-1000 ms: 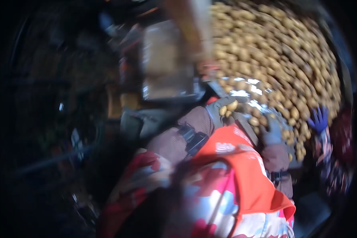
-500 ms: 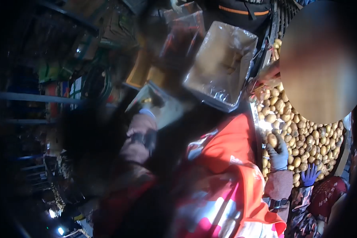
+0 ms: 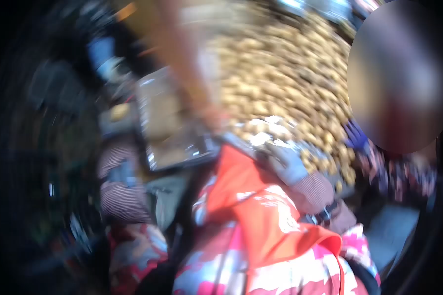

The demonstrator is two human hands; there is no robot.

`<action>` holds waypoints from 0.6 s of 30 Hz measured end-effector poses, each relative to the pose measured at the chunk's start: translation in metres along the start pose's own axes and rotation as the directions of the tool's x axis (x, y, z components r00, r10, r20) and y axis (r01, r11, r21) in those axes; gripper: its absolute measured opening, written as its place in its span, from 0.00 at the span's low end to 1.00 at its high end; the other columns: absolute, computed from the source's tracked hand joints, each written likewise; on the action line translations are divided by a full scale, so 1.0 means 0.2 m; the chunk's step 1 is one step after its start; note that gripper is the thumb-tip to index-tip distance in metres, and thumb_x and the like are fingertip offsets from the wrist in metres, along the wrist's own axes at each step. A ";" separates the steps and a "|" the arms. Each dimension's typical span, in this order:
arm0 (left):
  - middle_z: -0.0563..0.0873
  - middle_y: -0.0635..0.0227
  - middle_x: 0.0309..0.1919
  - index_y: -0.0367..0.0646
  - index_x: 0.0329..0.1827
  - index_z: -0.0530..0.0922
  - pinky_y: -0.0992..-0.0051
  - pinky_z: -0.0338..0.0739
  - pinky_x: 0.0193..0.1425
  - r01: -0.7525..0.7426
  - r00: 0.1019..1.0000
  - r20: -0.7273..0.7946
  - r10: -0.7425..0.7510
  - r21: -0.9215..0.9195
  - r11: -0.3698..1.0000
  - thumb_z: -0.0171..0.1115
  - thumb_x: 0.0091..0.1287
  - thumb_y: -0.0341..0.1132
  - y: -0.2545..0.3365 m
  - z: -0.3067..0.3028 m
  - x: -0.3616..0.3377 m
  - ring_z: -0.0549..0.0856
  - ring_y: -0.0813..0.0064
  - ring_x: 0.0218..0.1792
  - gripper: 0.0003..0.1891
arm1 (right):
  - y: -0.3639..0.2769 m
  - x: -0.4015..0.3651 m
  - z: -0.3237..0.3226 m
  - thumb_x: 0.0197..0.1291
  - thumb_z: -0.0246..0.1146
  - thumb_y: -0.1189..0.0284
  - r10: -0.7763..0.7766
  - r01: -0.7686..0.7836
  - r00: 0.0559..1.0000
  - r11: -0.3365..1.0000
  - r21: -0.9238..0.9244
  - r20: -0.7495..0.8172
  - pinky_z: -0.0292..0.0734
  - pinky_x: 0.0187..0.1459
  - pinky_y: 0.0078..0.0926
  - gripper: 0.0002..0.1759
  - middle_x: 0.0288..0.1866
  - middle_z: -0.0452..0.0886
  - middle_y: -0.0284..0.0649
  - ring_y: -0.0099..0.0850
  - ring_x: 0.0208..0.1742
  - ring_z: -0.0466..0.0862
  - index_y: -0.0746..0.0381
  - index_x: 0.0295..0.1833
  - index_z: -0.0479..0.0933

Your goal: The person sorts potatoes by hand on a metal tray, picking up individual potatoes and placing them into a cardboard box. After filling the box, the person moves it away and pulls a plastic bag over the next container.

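My left hand (image 3: 114, 127), in a grey glove, is at the left beside the plastic-lined box. Its fingers appear closed around a yellowish potato (image 3: 118, 112). My right hand (image 3: 289, 166), also gloved in grey, lies at the near edge of the big heap of potatoes (image 3: 280, 73). Motion blur smears its fingers, so whether anything is in them does not show. Between my hands stands the box (image 3: 150, 105), lined with clear plastic, its brown inside visible.
Another person's blurred bare arm (image 3: 182, 64) reaches down from the top, over the box. At the right, a co-worker's purple-gloved hand (image 3: 355, 135) rests by the heap. A grey container (image 3: 165, 196) stands below the box. A red apron (image 3: 261, 206) covers my front.
My view has swung toward the heap, blurring the picture. My left hand has come up from the grey container. My right hand, which held a potato, is now at the heap's near edge.
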State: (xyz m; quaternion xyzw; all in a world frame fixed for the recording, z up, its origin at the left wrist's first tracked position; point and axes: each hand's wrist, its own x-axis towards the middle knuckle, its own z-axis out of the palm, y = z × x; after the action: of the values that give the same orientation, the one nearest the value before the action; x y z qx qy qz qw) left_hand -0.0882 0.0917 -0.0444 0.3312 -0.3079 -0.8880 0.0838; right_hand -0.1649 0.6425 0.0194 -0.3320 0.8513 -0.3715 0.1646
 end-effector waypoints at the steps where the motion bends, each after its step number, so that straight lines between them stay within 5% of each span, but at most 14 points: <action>1: 0.85 0.62 0.43 0.43 0.50 0.79 0.69 0.79 0.44 -0.064 0.998 -0.017 0.065 0.044 0.997 0.52 0.78 0.42 0.17 0.03 0.13 0.83 0.69 0.41 0.13 | 0.08 -0.08 0.00 0.66 0.62 0.74 0.056 -0.056 0.998 0.998 0.009 -0.035 0.79 0.58 0.40 0.24 0.52 0.85 0.49 0.47 0.55 0.84 0.61 0.69 0.75; 5: 0.83 0.59 0.51 0.42 0.58 0.78 0.71 0.75 0.51 -0.130 0.991 -0.029 0.133 0.086 0.988 0.50 0.78 0.42 0.30 0.20 0.35 0.81 0.69 0.47 0.16 | 0.37 -0.42 0.01 0.65 0.62 0.75 0.233 -0.248 0.939 0.968 -0.029 -0.252 0.79 0.59 0.39 0.23 0.52 0.85 0.48 0.46 0.55 0.84 0.58 0.67 0.77; 7: 0.83 0.57 0.54 0.41 0.62 0.77 0.71 0.74 0.55 0.056 0.979 0.189 -0.074 0.095 0.994 0.49 0.78 0.42 0.07 0.18 0.25 0.81 0.69 0.50 0.18 | 0.47 -0.64 -0.03 0.65 0.62 0.76 0.350 -0.414 0.846 0.906 -0.082 -0.403 0.78 0.60 0.37 0.23 0.54 0.85 0.48 0.46 0.56 0.84 0.58 0.66 0.78; 9: 0.82 0.55 0.58 0.41 0.66 0.76 0.72 0.72 0.58 0.357 0.830 0.398 -0.391 0.161 0.920 0.49 0.79 0.42 -0.24 0.19 0.08 0.80 0.69 0.53 0.20 | 0.61 -0.83 -0.12 0.66 0.62 0.76 0.425 -0.547 0.737 0.832 -0.093 -0.526 0.77 0.62 0.35 0.22 0.57 0.84 0.47 0.44 0.59 0.83 0.58 0.66 0.79; 11: 0.87 0.60 0.48 0.41 0.63 0.78 0.72 0.82 0.38 0.604 0.786 0.046 -0.617 0.158 0.781 0.52 0.78 0.44 -0.61 0.33 -0.20 0.84 0.71 0.37 0.19 | 0.79 -0.98 -0.06 0.68 0.62 0.76 0.519 -0.565 0.528 0.806 0.179 -0.673 0.74 0.66 0.32 0.21 0.62 0.83 0.45 0.38 0.65 0.81 0.59 0.66 0.79; 13: 0.88 0.59 0.46 0.39 0.61 0.79 0.80 0.78 0.29 0.526 0.813 -0.075 -0.578 0.520 0.673 0.52 0.79 0.46 -0.89 0.59 -0.41 0.83 0.75 0.34 0.20 | 0.96 -0.99 -0.06 0.68 0.61 0.77 0.617 -0.521 0.410 0.763 0.383 -0.672 0.72 0.69 0.30 0.22 0.63 0.83 0.43 0.35 0.67 0.80 0.59 0.67 0.79; 18: 0.89 0.53 0.49 0.34 0.67 0.75 0.77 0.83 0.33 0.573 0.700 -0.009 -0.714 0.604 0.554 0.50 0.81 0.47 -1.28 0.83 -0.44 0.86 0.71 0.33 0.25 | 1.28 -0.75 -0.20 0.68 0.63 0.71 0.626 -0.594 0.253 0.702 0.392 -0.738 0.71 0.69 0.30 0.27 0.65 0.81 0.42 0.35 0.68 0.78 0.58 0.72 0.74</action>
State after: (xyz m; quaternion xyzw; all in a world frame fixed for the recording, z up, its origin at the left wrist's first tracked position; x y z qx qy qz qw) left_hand -0.1123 0.4092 -0.0530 0.3216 -0.4192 -0.7550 -0.3884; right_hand -0.1909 0.8959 -0.1385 0.2443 0.8735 -0.4021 -0.1248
